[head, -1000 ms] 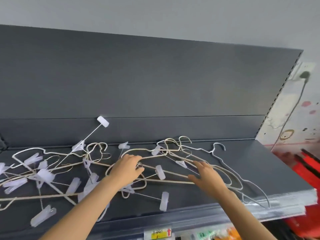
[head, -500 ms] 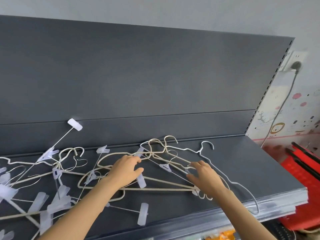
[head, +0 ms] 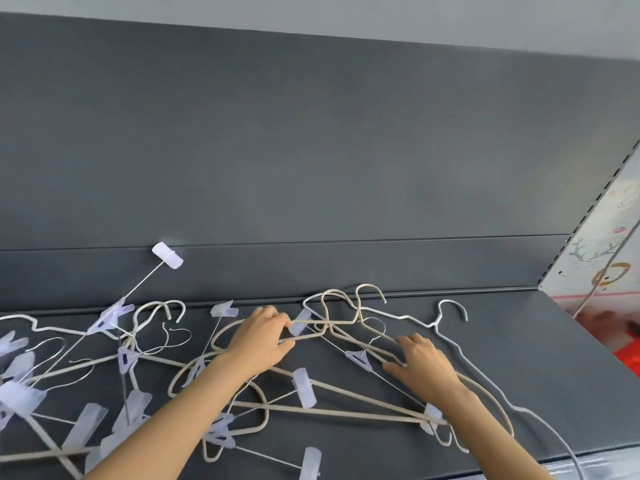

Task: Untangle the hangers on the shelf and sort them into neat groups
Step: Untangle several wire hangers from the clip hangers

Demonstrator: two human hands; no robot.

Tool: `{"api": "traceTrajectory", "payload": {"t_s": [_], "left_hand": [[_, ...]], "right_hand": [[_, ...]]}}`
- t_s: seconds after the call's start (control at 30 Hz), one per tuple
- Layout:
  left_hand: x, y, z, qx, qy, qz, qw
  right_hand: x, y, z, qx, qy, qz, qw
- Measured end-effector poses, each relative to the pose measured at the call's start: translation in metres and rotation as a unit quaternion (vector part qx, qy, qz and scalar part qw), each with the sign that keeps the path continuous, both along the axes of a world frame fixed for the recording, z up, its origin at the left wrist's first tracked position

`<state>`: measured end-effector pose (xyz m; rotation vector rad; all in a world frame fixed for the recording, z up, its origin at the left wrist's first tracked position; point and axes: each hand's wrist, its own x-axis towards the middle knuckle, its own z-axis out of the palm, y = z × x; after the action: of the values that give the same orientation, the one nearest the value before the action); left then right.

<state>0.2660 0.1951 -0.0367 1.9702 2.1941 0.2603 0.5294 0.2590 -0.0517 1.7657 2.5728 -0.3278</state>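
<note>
Matt dark shelf (head: 519,375); thin wire hangers (head: 346,414), translucent plastic clips (head: 304,388)

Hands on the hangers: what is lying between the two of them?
In the head view, tangled beige hangers and a translucent clip lie between the left hand and the right hand, on the dark shelf.

Left hand (head: 258,341) palm-down, fingers (head: 275,318) curled in a pinch; right hand (head: 420,367) palm-down, flat and relaxed.
</note>
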Motion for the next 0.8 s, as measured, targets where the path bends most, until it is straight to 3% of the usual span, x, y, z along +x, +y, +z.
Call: {"api": "traceTrajectory", "payload": {"t_s": [0.23, 0.53, 0.63, 0.8], "left_hand": [[-0.007, 0.005, -0.014, -0.018, 0.001, -0.016, 1.000], [-0.009, 0.005, 0.003, 0.206, 0.036, -0.009, 0.978], [-0.011, 0.008, 0.008, 0.220, 0.051, -0.005, 0.974], [-0.021, 0.008, 0.013, 0.186, 0.005, 0.001, 0.983]], "right_hand": [[-0.005, 0.001, -0.004, -0.023, 0.077, -0.028, 0.996], [0.007, 0.005, 0.031, 0.031, 0.167, 0.005, 0.985], [0.012, 0.008, 0.042, 0.037, 0.165, 0.015, 0.985], [0.025, 0.010, 0.061, 0.091, 0.177, -0.014, 0.980]]}}
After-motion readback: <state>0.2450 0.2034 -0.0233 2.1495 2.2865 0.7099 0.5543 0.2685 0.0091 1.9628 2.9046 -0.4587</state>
